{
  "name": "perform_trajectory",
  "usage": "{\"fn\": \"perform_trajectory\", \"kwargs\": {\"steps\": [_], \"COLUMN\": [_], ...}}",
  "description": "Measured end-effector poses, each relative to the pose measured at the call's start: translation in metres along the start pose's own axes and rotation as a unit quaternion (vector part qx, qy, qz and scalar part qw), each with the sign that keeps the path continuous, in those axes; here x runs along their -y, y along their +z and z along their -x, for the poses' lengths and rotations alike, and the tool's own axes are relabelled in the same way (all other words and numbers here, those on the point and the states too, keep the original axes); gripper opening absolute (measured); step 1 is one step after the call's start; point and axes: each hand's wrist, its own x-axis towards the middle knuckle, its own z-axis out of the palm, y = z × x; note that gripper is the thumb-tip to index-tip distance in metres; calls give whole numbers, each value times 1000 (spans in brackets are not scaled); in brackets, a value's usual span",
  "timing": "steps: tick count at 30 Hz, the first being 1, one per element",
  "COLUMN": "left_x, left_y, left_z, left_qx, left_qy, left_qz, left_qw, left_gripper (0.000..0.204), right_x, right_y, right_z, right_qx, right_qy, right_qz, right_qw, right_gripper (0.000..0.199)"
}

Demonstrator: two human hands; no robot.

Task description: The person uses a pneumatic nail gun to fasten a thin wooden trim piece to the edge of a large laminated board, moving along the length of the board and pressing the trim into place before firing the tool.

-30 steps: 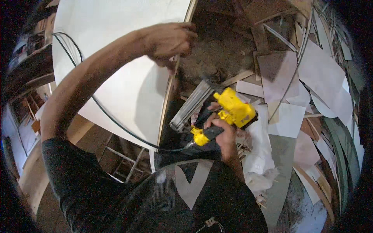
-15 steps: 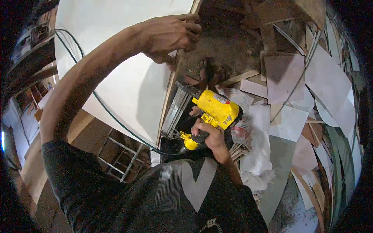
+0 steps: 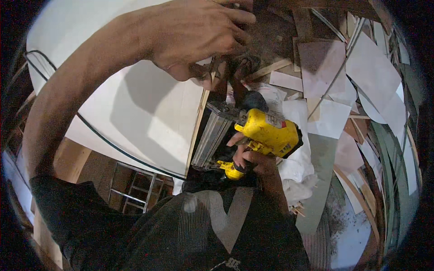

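Observation:
At the panel's upper right edge, my left hand [image 3: 203, 38] is closed, its thumb by the edge and its fingers reaching over it. This large white panel [image 3: 156, 108] has a pale wooden strip along its right edge. My right hand [image 3: 251, 160] wraps round the grip of a yellow nail gun [image 3: 269, 131], in front of my chest. The gun's long silver magazine lies beside the panel's edge, roughly parallel to it. Its nose sits close to the edge, below my left hand; whether they touch I cannot tell. Part of the grip is hidden by my fingers.
A dark hose [image 3: 106, 140] crosses the panel toward my chest. Below the panel stands a metal ladder-like frame [image 3: 135, 187]. White sacks [image 3: 294, 158] lie right of the gun. Offcut sheets [image 3: 323, 67] and thin strips cover the right side. My feet show beyond the gun.
My left hand appears larger and nearer, over the panel's edge. The nail gun in my right hand has shifted right and slightly down in view. The panel appears lower and larger.

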Motion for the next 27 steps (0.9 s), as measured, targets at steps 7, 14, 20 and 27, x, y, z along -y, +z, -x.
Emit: {"fn": "perform_trajectory", "kwargs": {"steps": [7, 14, 20, 27], "left_x": [-5, -16, -44, -45], "left_y": [-13, 1, 39, 41], "left_z": [12, 27, 39, 32], "left_qx": [113, 37, -189, -100], "left_qy": [-31, -57, -353, -414], "left_qz": [60, -118, -50, -116], "left_qw": [991, 991, 915, 897], "left_gripper": [38, 72, 124, 118], "right_x": [-1, 2, -5, 2], "right_y": [8, 13, -1, 5], "right_z": [-2, -8, -6, -10], "right_qx": [-18, 30, 17, 57], "right_qy": [66, 38, 64, 66], "right_qz": [-8, 11, 64, 60], "right_qw": [998, 999, 996, 994], "right_gripper": [50, 52, 50, 54]}}
